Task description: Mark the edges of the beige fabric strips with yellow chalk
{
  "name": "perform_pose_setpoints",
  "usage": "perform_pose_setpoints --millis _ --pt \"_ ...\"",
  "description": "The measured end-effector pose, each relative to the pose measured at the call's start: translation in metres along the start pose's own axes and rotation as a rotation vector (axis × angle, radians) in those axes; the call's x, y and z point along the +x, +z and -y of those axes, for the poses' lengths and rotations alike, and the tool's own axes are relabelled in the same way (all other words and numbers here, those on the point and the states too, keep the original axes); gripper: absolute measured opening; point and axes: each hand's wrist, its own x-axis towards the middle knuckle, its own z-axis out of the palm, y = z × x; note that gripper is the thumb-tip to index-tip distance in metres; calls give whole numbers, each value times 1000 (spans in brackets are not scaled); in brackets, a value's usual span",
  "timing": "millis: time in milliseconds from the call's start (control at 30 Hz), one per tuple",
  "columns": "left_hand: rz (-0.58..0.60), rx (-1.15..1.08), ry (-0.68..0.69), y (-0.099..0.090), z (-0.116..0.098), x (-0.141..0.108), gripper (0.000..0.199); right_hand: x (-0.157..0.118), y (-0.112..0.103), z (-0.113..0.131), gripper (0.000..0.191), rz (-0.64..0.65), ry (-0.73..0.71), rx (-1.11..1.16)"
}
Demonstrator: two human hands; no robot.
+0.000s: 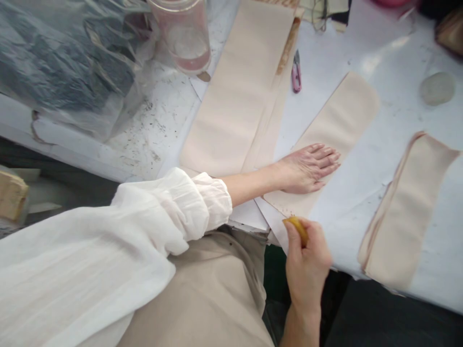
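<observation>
My left hand [309,168] lies flat, palm down, on a beige strip of leather-like material [347,111] with a rounded far end. Its fingers are stretched out to the right. Near the table's front edge, my right hand [307,250] is closed around a small yellow object [298,230], whose kind I cannot make out. The object meets the near end of that strip, where several small brown dots show. Left of the strip is a pile of larger beige pieces [235,91]. To the right lies a folded stack of similar pieces [408,207].
Pink-handled thread snips [296,77] lie beyond my left hand. At the back left stand a clear plastic jar [188,43] and a plastic bag with dark contents [72,58]. A round translucent disc [437,88] is at the right. White paper covers the table [347,202].
</observation>
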Motion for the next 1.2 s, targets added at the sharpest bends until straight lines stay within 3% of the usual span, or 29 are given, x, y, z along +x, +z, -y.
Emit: perform_pose_setpoints --millis 100,200,267,400,500,567,667,767,933,1033,1100,1200 --pt "-12 8 0 0 -1 0 64 18 6 2 13 -114 -58 -63" --pt "-3 13 -6 -1 -1 -1 64 26 25 3 25 -49 -68 -193" --pt "-1 13 3 -1 -1 -1 64 17 29 4 29 -10 -31 -249" --pt "-14 -2 0 2 0 1 64 -8 9 5 22 96 22 -87" --pt "-33 -11 9 4 0 2 63 -3 -5 5 14 -48 32 5" --pt "-39 -17 5 4 0 2 63 10 -1 4 15 -108 -10 -41" --pt "-32 -33 -3 2 -1 1 63 26 18 3 26 -76 -60 -172" --pt "-34 -37 4 0 -1 0 63 21 31 5 35 -42 -31 -291" --pt "-6 -47 -2 2 0 2 65 -4 5 10 27 93 24 -165" --pt "-13 -54 5 4 1 4 67 1 -11 10 17 -78 36 -51" --pt "-21 -51 2 5 0 4 66 13 -8 10 17 -139 2 -69" --pt "-28 -28 -7 4 -1 3 64 28 13 9 25 -78 -43 -190"
